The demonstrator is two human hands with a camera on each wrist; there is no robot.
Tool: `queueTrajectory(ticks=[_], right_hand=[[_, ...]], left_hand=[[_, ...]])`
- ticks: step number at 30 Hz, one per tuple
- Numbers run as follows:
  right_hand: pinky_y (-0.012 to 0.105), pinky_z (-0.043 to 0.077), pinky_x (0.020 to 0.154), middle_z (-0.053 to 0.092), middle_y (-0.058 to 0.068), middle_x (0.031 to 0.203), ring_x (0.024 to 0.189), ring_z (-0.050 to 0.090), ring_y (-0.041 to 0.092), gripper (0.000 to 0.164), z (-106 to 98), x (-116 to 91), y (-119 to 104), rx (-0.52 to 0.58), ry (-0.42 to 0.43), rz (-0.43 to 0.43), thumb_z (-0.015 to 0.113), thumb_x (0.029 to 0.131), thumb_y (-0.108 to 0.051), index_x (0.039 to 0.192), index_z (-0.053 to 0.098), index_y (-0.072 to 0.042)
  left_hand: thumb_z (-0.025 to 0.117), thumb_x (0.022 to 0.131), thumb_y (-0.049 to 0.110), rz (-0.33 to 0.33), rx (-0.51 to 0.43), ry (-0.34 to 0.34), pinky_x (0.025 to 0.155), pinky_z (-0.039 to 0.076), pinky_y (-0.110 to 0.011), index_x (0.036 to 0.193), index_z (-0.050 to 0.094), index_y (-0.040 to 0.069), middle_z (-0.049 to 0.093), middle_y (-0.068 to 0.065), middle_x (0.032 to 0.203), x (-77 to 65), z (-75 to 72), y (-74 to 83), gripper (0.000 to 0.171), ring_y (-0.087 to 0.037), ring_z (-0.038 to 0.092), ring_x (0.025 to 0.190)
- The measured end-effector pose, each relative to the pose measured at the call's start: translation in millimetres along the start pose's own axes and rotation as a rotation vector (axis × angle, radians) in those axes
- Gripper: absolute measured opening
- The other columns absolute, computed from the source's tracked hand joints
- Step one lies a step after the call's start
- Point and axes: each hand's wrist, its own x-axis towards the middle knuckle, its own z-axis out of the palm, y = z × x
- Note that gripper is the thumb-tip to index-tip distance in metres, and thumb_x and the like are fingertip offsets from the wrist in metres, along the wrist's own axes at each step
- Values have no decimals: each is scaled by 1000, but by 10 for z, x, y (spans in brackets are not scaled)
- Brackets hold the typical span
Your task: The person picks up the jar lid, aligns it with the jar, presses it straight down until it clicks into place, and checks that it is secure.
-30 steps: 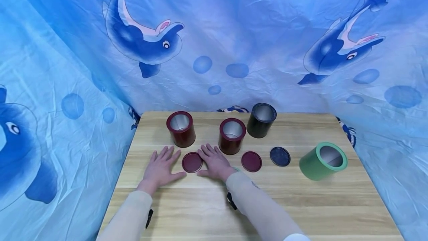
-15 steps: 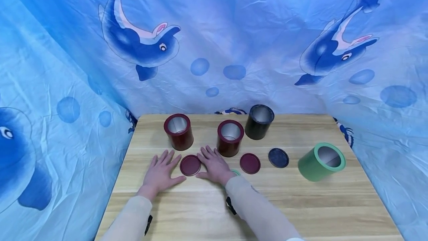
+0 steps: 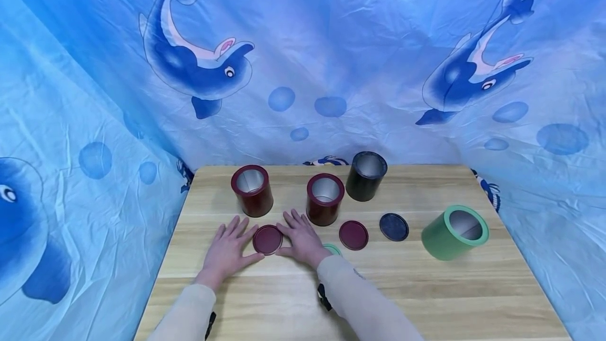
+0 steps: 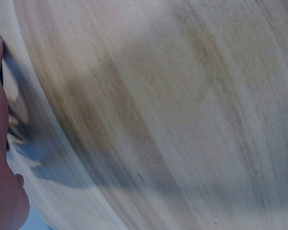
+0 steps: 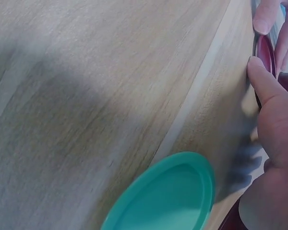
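1. A first lid [image 3: 268,240] lies on the surface [image 3: 450,299] between a person's left hand [image 3: 227,251] and right hand [image 3: 300,239].
2. Behind it, to the left, sits a first can [image 3: 256,203]; a second can [image 3: 324,212] sits farther right, behind the right hand.
3. Just behind and right of the second can sits a third can [image 3: 362,187].
4. Right of the right hand, a second lid [image 3: 334,249] lies closest, followed by a third lid [image 3: 353,235] and fourth lid [image 3: 394,227].
5. A fourth can [image 3: 440,238] sits far right.

Between your left hand [image 3: 226,252] and right hand [image 3: 302,239], you have a round, dark red lid [image 3: 268,240] lying flat on the surface [image 3: 265,304]. A narrow rim rings its plain, upturned face. It sits nearer you than the leftmost dark red can [image 3: 257,201], apart from it.
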Motion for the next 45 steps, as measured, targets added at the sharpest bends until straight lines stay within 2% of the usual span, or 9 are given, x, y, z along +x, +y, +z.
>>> queueTrajectory(ticks=[10,16,23,28,33,37,45], right_hand=[[53,19,132,36,11,172,163,21,36,75,53,-40,-49,71,2,-2,84,90,-50,154,60,-19],[53,21,132,39,10,171,163,23,37,73,49,-68,-50,83,8,-11,86,90,-48,152,63,-18],[55,19,132,39,9,171,163,22,38,73,41,-57,-28,116,17,-21,88,88,-46,151,64,-17],[56,18,132,41,9,170,162,24,37,72,61,-62,-7,128,31,-46,89,87,-46,149,66,-16],[57,18,131,43,11,169,162,25,38,72,43,-74,-18,153,38,-76,89,87,-45,148,67,-15],[58,18,131,43,12,168,162,25,40,72,-6,-78,-33,186,43,-90,90,87,-43,148,66,-14],[58,16,132,41,11,170,162,22,39,72,-168,-76,-44,229,73,-126,89,88,-41,150,64,-12]], left_hand=[[71,87,76,-5,4,-1,124,30,-67,154,61,19,50,-13,163,-61,64,14,89,-42,32,158],[75,85,73,5,-12,38,123,32,-66,151,64,17,53,-14,161,-86,107,22,87,-42,34,157],[77,84,71,13,-18,72,122,34,-66,149,66,16,54,-14,160,-98,93,40,86,-41,36,156],[78,82,71,25,-35,116,121,36,-66,147,68,15,57,-14,158,-129,105,38,86,-43,40,154],[78,81,71,26,-55,132,121,36,-67,146,68,14,57,-14,157,-154,113,23,86,-43,40,153],[79,81,71,30,-66,148,120,36,-68,146,68,14,56,-14,158,-163,78,12,88,-44,40,153],[89,75,61,80,-144,258,116,38,-72,141,71,10,60,-16,153,-135,-110,12,85,-47,45,149]])
